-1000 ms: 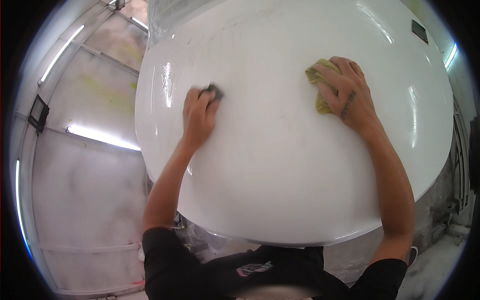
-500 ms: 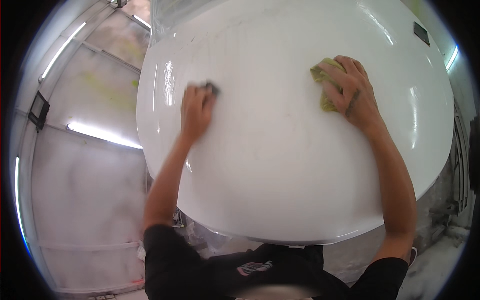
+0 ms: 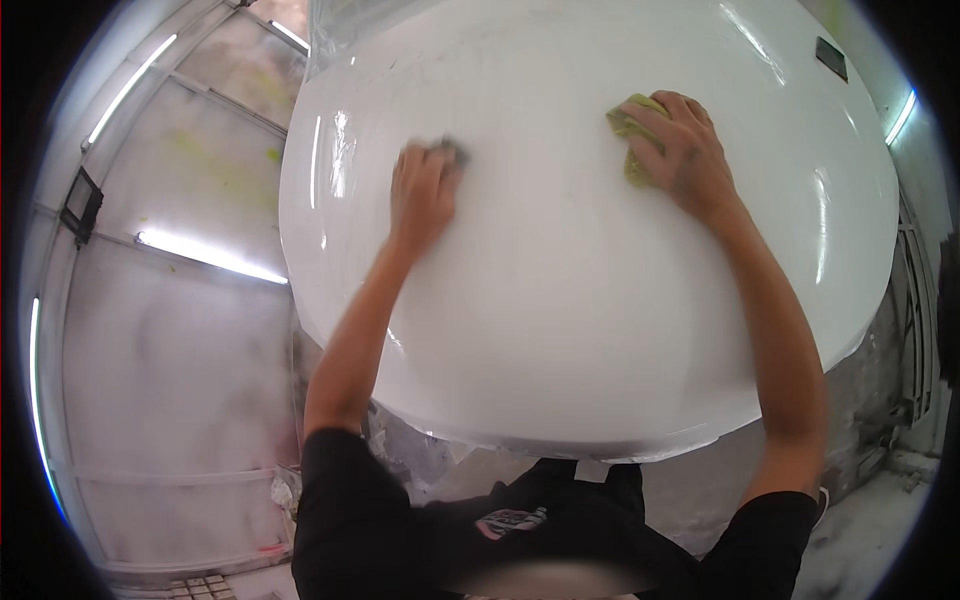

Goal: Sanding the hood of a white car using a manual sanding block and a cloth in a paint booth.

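A broad, glossy white panel (image 3: 520, 320), shaped like a car bonnet, fills the middle of the view. On its left half, my left hand (image 3: 425, 195) is closed round a small dark grey pad (image 3: 456, 153), pressing it to the surface. Motion blurs that hand, and the fingers cover most of the pad. Farther right, my right hand (image 3: 688, 150) grips a bunched yellow-green cloth (image 3: 640, 170) that lies against the panel. Part of the cloth is hidden under the palm.
A dark flat rectangular piece (image 3: 831, 60) rests near the panel's far right edge. Clear plastic sheeting (image 3: 345, 25) hangs at the far left corner. A pale booth wall (image 3: 180, 370) with bright tube lights (image 3: 212, 257) stands to the left. Metal framing (image 3: 915, 310) is at the right.
My left hand has slid right and slightly farther away with the pad. My right hand, still holding the cloth, has moved a little farther away and left. The whole view has shifted slightly.
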### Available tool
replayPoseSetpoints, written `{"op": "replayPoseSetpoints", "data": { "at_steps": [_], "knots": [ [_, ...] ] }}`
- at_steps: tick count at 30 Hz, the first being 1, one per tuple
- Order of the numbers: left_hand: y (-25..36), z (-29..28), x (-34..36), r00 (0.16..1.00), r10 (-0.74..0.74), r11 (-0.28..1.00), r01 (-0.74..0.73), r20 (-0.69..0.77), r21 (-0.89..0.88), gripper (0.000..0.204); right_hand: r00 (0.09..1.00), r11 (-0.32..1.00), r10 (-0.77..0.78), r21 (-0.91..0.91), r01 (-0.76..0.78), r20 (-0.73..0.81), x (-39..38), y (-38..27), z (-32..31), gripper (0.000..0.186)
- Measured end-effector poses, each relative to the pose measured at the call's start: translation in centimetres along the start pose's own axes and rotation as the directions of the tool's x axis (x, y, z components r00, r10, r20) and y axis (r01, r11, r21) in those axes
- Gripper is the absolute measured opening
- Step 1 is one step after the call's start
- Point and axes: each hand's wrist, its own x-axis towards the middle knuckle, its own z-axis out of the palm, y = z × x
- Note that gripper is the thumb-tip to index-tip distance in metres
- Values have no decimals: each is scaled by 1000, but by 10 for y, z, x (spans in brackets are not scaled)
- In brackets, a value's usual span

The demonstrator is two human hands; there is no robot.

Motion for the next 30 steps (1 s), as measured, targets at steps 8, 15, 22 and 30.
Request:
{"op": "replayPoseSetpoints", "data": {
  "at_steps": [8, 15, 22, 30],
  "knots": [
    [-14, 41, 77, 998, -40, 998, 38, 39, 46, 14, 999, 999, -24, -38, 23, -27, -9, 19, 18, 34],
    [44, 18, 1, 1000, 12, 999, -12, 10, 51, 20, 997, 998, -62, 6, 62, -54, -5, 8, 16, 31],
    [75, -6, -31, 995, 2, 998, 4, 98, -58, 23, 998, 995, -53, -90, 50, -24, -7, 14, 30, 33],
    [58, 42, 41, 999, -25, 995, 20, 46, 93, 18, 991, 993, -111, 20, 112, -78, 1, 10, 30, 32]
  ]
}}
